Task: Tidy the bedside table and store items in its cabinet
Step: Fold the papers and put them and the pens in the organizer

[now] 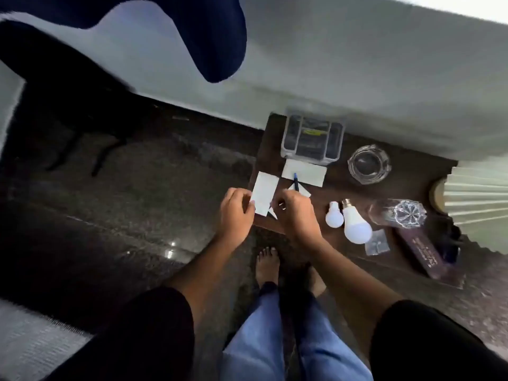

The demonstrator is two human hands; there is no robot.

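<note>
A dark wooden bedside table (412, 171) stands against the wall. My left hand (237, 213) pinches the near edge of a white paper sheet (264, 192) at the table's left front corner. My right hand (298, 213) is closed around a blue pen (296, 181) whose tip points away from me, over another white sheet (305, 173). A smaller paper piece (303, 189) lies under the pen. Two white light bulbs (354, 226) lie side by side to the right of my right hand.
A clear plastic organiser box (313, 138) sits at the back of the table. A glass ashtray (369, 165), a clear faceted bottle (398, 213), a small plastic bag (378, 243), a dark flat box (423, 257) and a pleated lampshade (478, 196) fill the right side. My bare feet (268, 264) stand on dark floor.
</note>
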